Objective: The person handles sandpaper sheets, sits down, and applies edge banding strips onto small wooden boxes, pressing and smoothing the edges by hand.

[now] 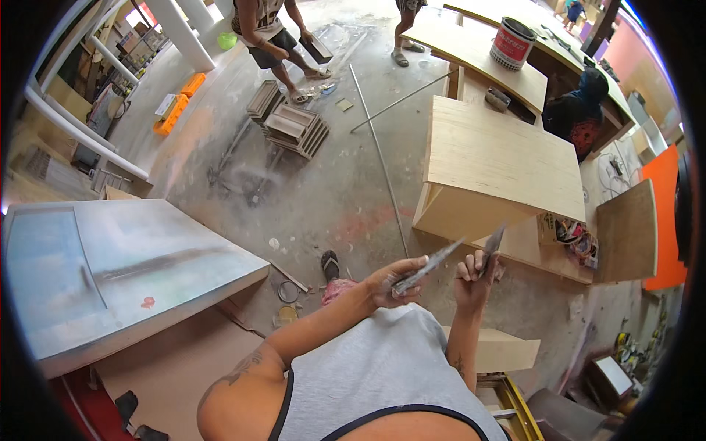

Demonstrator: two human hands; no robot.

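Note:
My left hand (398, 284) is closed around a flat grey putty knife (434, 263), its blade pointing up and to the right. Pale smears, perhaps putty, show on that knife and on my fingers. Beside it, my right hand (472, 278) grips a second, darker putty knife (493, 244), held with its blade upward. The two blades are close together but apart, in front of my chest. Beyond my right hand stands a plain plywood cabinet (500, 154).
A pale-blue painted panel (169, 257) lies at left. Stacked wooden drawers (294, 128) and crossed metal bars (375, 147) are on the floor ahead. A red-and-white can (512, 44) stands on plywood at the far right. One person (265, 29) holds a box; another (581, 110) is beside the cabinets.

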